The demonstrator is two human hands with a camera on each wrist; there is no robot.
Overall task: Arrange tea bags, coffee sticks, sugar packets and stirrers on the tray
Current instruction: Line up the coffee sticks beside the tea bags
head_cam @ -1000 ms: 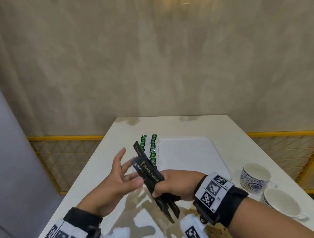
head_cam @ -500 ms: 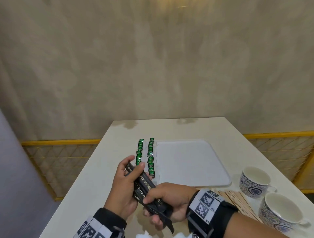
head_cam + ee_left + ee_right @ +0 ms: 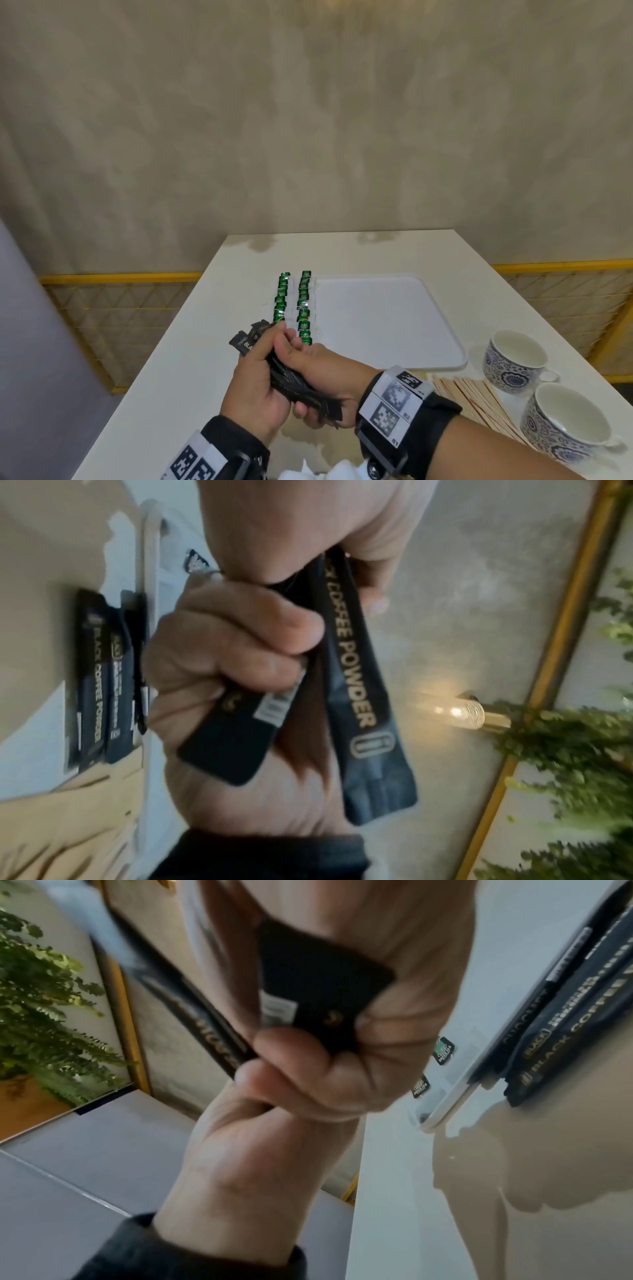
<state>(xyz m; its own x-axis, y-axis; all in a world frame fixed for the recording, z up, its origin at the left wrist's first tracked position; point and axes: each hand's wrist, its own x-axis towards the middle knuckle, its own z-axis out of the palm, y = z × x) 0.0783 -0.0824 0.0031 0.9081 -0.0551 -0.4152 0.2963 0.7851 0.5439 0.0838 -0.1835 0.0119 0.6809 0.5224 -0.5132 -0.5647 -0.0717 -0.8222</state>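
Observation:
Both hands grip one bundle of black coffee sticks (image 3: 303,394) above the table's near left part. My left hand (image 3: 257,383) wraps the upper half and my right hand (image 3: 323,366) curls round the lower half. The left wrist view shows a stick (image 3: 359,696) marked coffee powder. More black sticks (image 3: 565,1015) show by the tray rim; I cannot tell whether they lie there. The white tray (image 3: 387,318) sits mid-table, with green tea bags (image 3: 303,301) in two rows along its left side. Wooden stirrers (image 3: 472,401) lie right of my right wrist.
Two patterned cups (image 3: 513,359) (image 3: 568,421) stand at the table's right edge. White packets (image 3: 308,472) lie at the near edge under my wrists. A yellow-framed mesh rail (image 3: 120,277) runs beyond the table on both sides.
My left hand, open beside the sticks a second ago, has closed round the bundle. Both hands have gathered the fanned sticks together.

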